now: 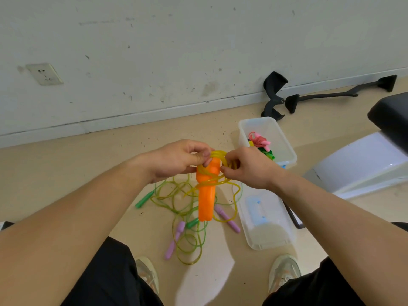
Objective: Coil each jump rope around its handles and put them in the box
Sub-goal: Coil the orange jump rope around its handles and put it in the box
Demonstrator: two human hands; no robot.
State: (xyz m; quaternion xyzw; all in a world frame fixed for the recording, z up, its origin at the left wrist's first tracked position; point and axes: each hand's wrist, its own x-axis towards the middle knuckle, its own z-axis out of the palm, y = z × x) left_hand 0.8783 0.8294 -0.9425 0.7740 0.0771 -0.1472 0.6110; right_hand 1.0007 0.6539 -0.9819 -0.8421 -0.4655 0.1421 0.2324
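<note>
The floor (88,173) carries everything, with its far edge at the wall. The clear lid (265,235) lies flat toward the floor's right side. Beyond it, nearer the far edge, the clear box (287,149) stands open with a pink rope (260,140) and something green already inside.

Mid-floor, between the person's knees and the box, lies a loose tangle of green rope (187,239) with a green handle (144,199) at its left. Purple handles (227,218) lie in it too.

Held upright above that tangle are the orange handles (206,199), the pair pressed side by side. They look like light, hollow, stiff plastic, probably smooth enough to slide against each other, so they want holding as a pair near the top. The yellow rope (217,154) is thin, springy tubing. Several turns cross the upper half of the handles and a loose tail hangs to the right. Such tubing likely springs open unless each turn is pinned down.

The left grip (176,160) pinches the handles' top end, thumb on a turn of rope. The right grip (249,168), just right of the handles, has its fingers curled through the loops.
</note>
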